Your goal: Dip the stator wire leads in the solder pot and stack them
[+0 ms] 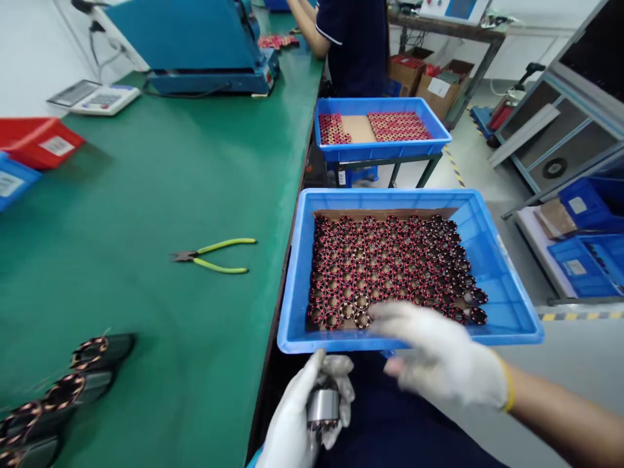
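Left hand (298,406) curled; right hand (439,354) outstretched

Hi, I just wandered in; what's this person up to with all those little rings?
A person in white gloves holds a silver cylinder in the left hand, just off the table's edge. The right hand, blurred, is over the near side of a blue bin with rows of rings; I see nothing clearly in it. On the green table lie pliers, with more parts at the near left. A co-worker is at the far end.
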A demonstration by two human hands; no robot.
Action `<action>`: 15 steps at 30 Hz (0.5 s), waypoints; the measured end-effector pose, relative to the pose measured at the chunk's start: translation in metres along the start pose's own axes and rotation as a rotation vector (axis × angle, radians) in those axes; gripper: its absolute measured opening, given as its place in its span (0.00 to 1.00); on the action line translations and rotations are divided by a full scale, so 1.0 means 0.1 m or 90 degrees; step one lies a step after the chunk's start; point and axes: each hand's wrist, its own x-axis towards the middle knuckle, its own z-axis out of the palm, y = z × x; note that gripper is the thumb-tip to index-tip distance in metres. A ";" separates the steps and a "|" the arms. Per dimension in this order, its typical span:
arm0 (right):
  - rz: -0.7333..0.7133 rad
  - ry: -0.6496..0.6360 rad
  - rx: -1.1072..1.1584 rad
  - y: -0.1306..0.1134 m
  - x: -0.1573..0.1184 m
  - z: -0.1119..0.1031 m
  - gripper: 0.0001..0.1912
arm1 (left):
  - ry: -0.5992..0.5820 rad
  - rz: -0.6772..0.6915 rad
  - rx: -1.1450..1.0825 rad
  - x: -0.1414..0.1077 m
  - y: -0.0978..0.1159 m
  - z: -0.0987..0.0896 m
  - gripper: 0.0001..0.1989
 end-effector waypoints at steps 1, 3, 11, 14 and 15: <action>0.118 0.066 -0.050 0.20 -0.14 -0.15 0.19 | 0.000 -0.006 -0.009 -0.02 0.04 -0.05 0.24; 0.395 -0.021 -0.116 0.59 -0.38 -0.40 0.18 | 0.030 -0.010 -0.061 -0.04 0.12 -0.15 0.24; 0.560 -0.251 -0.351 1.09 -0.46 -0.42 0.14 | 0.069 0.009 -0.072 0.01 0.10 -0.34 0.27; 0.564 -0.276 -0.402 1.09 -0.35 -0.31 0.15 | 0.039 0.007 -0.022 0.04 0.02 -0.37 0.28; 0.571 -0.283 -0.423 1.09 -0.31 -0.28 0.15 | 0.034 0.008 -0.015 0.04 0.01 -0.39 0.28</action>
